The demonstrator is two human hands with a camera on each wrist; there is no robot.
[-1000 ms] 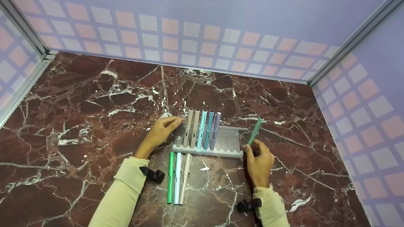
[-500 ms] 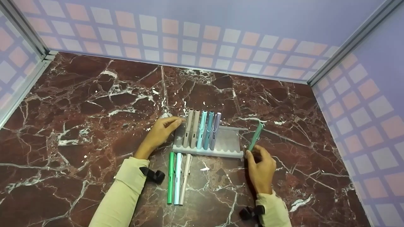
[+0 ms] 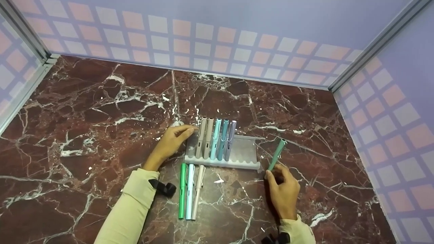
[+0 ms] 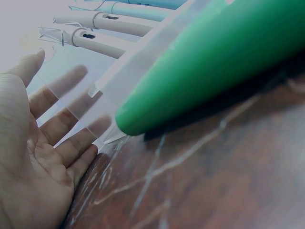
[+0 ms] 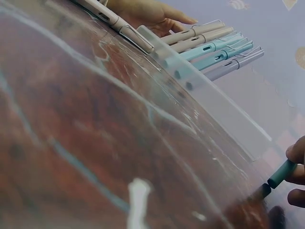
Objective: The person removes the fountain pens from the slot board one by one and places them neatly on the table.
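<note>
In the head view, a clear pen stand (image 3: 242,165) holds several capped pens side by side: two taupe ones (image 3: 205,138), a light blue one (image 3: 216,138), a teal one (image 3: 223,139) and a lilac one (image 3: 231,139). My left hand (image 3: 172,143) is at the stand's left edge; the left wrist view shows its fingers (image 4: 62,125) extended behind the clear plastic. Right of the stand, my right hand (image 3: 284,193) pinches the lower end of a dark green pen (image 3: 278,151), tilted with its top away from me. The right wrist view shows only that pen's lower end (image 5: 281,174).
In front of the stand lie a bright green pen (image 3: 182,191), a pale blue pen (image 3: 190,192) and a beige pen (image 3: 198,193) on the dark red marbled table (image 3: 112,142). Patterned panels (image 3: 217,47) enclose the back and sides. Empty notches line the stand's right part.
My right hand, holding the dark green pen, has shifted toward me and slightly right, away from the stand. My left hand and the other pens keep their places.
</note>
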